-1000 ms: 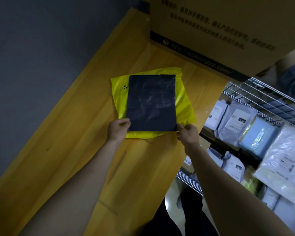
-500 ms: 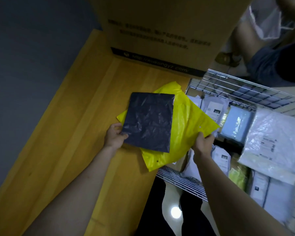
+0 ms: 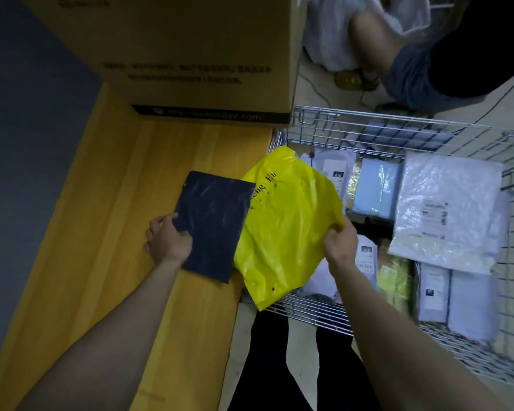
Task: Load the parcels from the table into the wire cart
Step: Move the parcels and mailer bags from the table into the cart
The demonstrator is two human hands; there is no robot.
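Yellow parcel (image 3: 282,229) is in your right hand (image 3: 337,244), pinched at its right edge, fingers curled round the plastic – it hangs tilted across the table edge, most of it already over the near-left corner of the wire cart (image 3: 368,123). Its long axis runs from the top corner near the cart's back rail down to the bottom corner by the cart's front rail, printed text toward the table side. Dark parcel (image 3: 212,225) sits just left of it, touching or slightly overlapping the yellow one along its right edge, flat or nearly flat over the wooden table (image 3: 116,232); your left hand (image 3: 168,238) grips its left edge, thumb on top, fingers under. Long axis of the dark one points away from you, leaning a bit right.

Relation that matters: the cart opening lies to the right of both parcels, right hand is the nearer one, so the yellow parcel likely goes in first – judged, not seen. Dark one has further to travel, across the table edge.

Cart already holds several white and pale mailers (image 3: 445,209), free space looks to be mid-cart. Big cardboard box (image 3: 190,60) stands at the table's far end. Another person's leg (image 3: 377,40) is visible beyond the cart
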